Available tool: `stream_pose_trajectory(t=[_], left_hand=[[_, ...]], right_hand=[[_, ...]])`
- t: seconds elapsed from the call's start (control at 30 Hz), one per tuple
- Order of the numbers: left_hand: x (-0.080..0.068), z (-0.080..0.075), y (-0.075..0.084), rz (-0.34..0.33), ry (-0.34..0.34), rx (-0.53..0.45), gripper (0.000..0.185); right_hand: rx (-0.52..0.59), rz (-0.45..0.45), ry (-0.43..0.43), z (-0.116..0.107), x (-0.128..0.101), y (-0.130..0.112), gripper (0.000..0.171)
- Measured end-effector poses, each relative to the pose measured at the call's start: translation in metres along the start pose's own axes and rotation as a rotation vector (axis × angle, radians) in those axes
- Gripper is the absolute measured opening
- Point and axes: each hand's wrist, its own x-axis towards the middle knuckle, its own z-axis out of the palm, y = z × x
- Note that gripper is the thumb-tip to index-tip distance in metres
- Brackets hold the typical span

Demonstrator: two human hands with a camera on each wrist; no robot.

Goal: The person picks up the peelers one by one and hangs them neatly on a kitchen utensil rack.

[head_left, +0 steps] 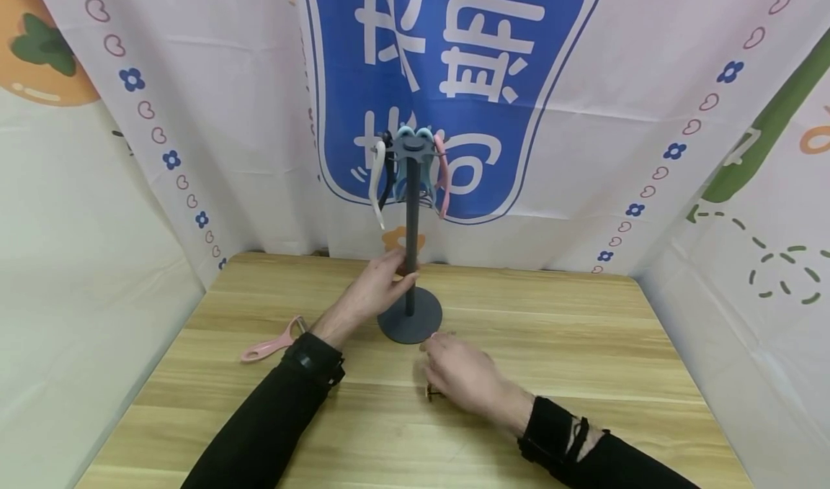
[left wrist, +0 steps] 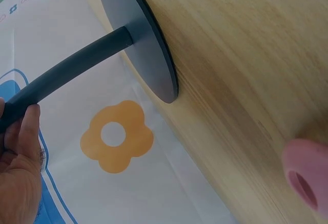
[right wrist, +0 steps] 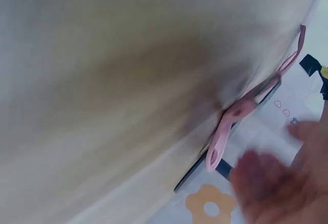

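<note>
Hiding something small: right hand (head_left: pixel 462 377)

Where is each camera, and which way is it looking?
Head: looks forward and down at the table; both sleeves, left hand gripping the stand, right hand on the table.
Left wrist: beside the pole, facing the stand's base; fingers show.
Right wrist: low over the table, blurred; fingers show.
Head and left wrist share the stand and pink peeler.

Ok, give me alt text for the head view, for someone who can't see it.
A person's left hand grips the pole of a dark stand on a wooden table, while the right hand rests on the table near its base. Peelers hang from the top; a pink peeler lies at left.
</note>
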Motion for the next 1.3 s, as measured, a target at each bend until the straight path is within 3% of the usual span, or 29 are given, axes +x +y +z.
stream_pose_trajectory(t=[0.1,0.17,0.4,0.67,0.93,1.3], left_hand=[[0.0001,0.0005,-0.0004,0.0,0.006,0.001,0.024],[0.0005,0.0009,-0.0007,0.0,0.007,0.001,0.023],[0.0009,0.0009,-0.0012,0.0,0.004,0.001,0.023],[0.0007,-0.0001,-0.0005,-0.015,-0.002,-0.007,0.023],[0.001,-0.0002,-0.0007,-0.006,-0.004,0.0,0.025],[0.0005,-0.0005,-0.0003,0.007,0.002,-0.001,0.022]], right_hand=[[0.027,0.115,0.128,0.0007,-0.0004,0.0007,0.019],[0.01,0.166,0.152,0.0019,-0.0006,0.0023,0.019],[0.006,0.262,0.031,0.0057,0.0025,0.0051,0.038],[0.022,0.256,-0.048,0.0084,0.0086,-0.0002,0.048],[0.049,0.22,-0.048,0.008,0.0089,-0.0035,0.019],[0.082,0.201,-0.039,0.009,0.0082,-0.0013,0.018]])
